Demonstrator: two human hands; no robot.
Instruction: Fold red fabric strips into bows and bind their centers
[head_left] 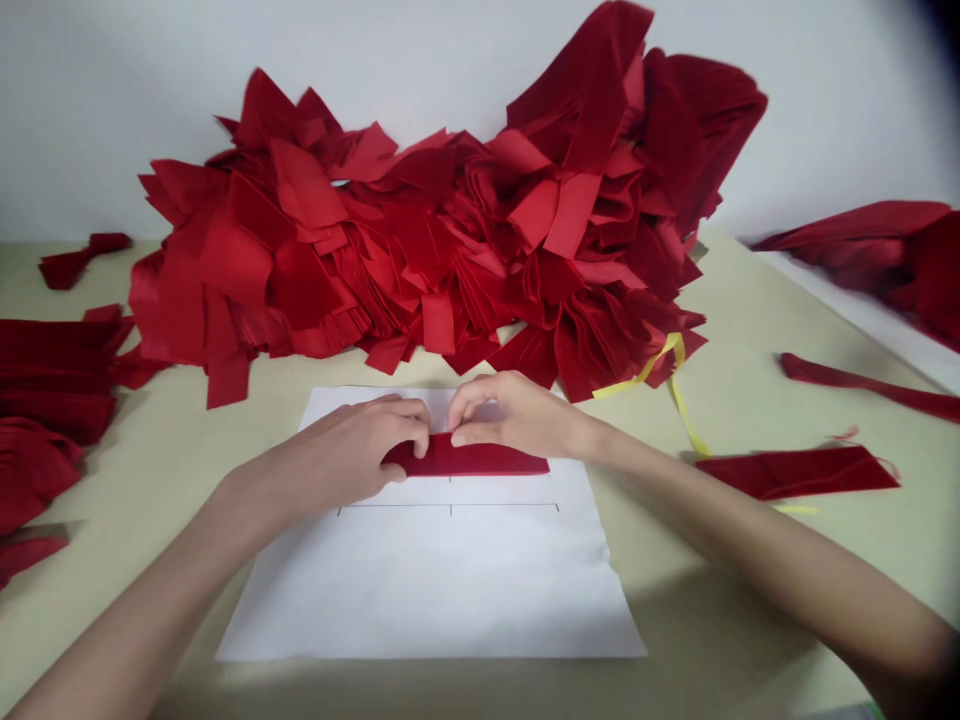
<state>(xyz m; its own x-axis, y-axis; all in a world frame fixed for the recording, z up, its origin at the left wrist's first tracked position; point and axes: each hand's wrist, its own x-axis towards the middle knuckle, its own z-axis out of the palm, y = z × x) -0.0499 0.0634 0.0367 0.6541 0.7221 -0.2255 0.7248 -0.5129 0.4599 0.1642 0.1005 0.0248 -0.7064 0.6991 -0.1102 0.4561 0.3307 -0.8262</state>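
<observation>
A dark red fabric strip (487,458) lies flat across the upper part of a white paper sheet (435,590), just above a ruled line with short tick marks. My left hand (367,445) has its fingers curled on the strip's left part, thumb at the lower edge and fingertips at the fabric. From the right, my right hand (506,415) reaches the strip's upper edge near its middle, thumb and fingers bent close together. What lies between its fingertips is too small to make out.
A large heap of red fabric pieces (420,240) stands behind the paper against the wall. More red fabric (52,380) lies at the left. At the right are a yellow ribbon (679,395), a folded red strip (802,472) and a red pile (885,250).
</observation>
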